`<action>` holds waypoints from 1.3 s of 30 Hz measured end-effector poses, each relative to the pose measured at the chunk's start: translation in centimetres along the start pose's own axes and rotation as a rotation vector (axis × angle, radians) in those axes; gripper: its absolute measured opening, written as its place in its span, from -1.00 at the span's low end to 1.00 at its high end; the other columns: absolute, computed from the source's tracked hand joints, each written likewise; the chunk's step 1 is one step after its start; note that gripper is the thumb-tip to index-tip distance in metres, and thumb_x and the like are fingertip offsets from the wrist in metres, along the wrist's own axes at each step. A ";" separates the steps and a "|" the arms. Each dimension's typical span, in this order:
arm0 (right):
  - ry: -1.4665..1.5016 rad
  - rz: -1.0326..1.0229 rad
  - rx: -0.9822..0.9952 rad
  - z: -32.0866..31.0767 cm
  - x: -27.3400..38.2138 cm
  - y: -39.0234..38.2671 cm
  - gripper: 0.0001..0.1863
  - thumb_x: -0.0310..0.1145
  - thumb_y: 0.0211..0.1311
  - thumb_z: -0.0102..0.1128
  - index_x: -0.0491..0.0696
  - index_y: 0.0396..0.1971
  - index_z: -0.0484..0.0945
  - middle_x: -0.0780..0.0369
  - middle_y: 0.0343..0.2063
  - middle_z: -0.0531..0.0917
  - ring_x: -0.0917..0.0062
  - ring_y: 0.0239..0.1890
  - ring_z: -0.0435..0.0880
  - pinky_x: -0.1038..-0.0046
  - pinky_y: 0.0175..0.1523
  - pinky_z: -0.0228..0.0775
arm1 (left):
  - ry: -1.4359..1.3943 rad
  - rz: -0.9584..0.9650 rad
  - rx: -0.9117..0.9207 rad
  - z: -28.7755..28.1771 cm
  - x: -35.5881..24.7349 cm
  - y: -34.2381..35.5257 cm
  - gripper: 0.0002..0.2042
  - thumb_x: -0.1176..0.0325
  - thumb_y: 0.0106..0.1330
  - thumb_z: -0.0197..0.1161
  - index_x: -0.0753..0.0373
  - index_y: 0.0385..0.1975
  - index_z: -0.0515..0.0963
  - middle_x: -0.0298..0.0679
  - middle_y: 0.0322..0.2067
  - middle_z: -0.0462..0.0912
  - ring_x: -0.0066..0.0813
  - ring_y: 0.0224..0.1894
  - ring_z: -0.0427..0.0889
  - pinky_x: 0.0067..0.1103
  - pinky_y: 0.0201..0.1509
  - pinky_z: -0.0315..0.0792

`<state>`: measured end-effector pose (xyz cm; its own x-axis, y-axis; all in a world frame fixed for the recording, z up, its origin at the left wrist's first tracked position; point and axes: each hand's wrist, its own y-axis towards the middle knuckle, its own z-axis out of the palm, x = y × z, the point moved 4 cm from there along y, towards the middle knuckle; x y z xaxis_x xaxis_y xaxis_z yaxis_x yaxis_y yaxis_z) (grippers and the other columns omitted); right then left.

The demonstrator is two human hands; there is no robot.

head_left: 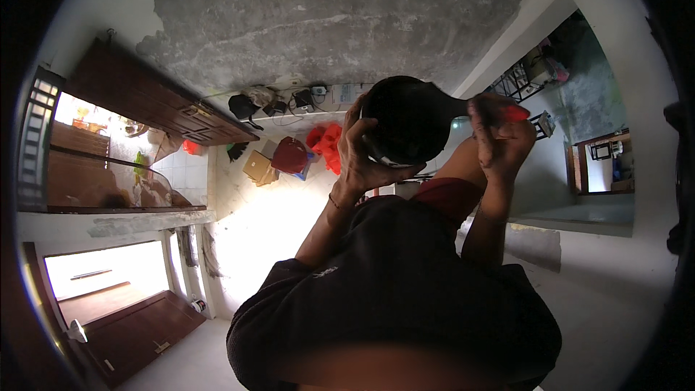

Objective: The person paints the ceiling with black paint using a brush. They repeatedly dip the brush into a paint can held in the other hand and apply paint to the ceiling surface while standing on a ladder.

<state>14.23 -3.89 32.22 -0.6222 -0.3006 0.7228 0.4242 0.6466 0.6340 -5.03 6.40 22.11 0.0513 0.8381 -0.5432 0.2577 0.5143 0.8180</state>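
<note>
Only had the head view, so here's what I got from it. The dark round pan (409, 119) was up in front of the chest, above the black shirt (391, 289), with both hands on it.

The left hand (362, 153) was spread and cupped around the bowl's side, thumb underneath. The right hand (498, 137) was curled tight round the handle end, with something red (515, 112) at the fingertips. I couldn't tell what that was.

My read on the step: the pan was being held up and steadied with 2 hands, not set down anywhere. Any next move would need the cupping hand to keep bearing the bowl while the other steered by the handle.

The long axis ran bowl to handle, roughly side to side, with the handle pointing to the person's right. I couldn't tell which way the opening faced.

Behind it all were a patchy grey wall (340, 22), red bags (327, 143) and a brown door (152, 98).
</note>
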 end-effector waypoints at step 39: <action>0.252 0.309 -0.205 -1.6 -1.6 -1.2 -0.76 -0.43 0.18 0.40 -0.23 -0.22 0.60 0.21 -0.39 0.67 0.56 -0.43 0.67 0.51 -0.39 0.61 | 0.027 -0.052 -0.028 -0.5 0.5 -0.7 0.02 -0.01 -0.34 0.75 -0.06 0.18 0.20 0.25 0.29 0.32 0.30 0.24 0.48 -0.09 0.13 0.59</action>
<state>15.77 -5.26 30.74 -0.2768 -0.2935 0.9150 0.7021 0.5884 0.4011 -5.69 6.56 21.35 0.0122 0.8147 -0.5798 0.2321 0.5617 0.7941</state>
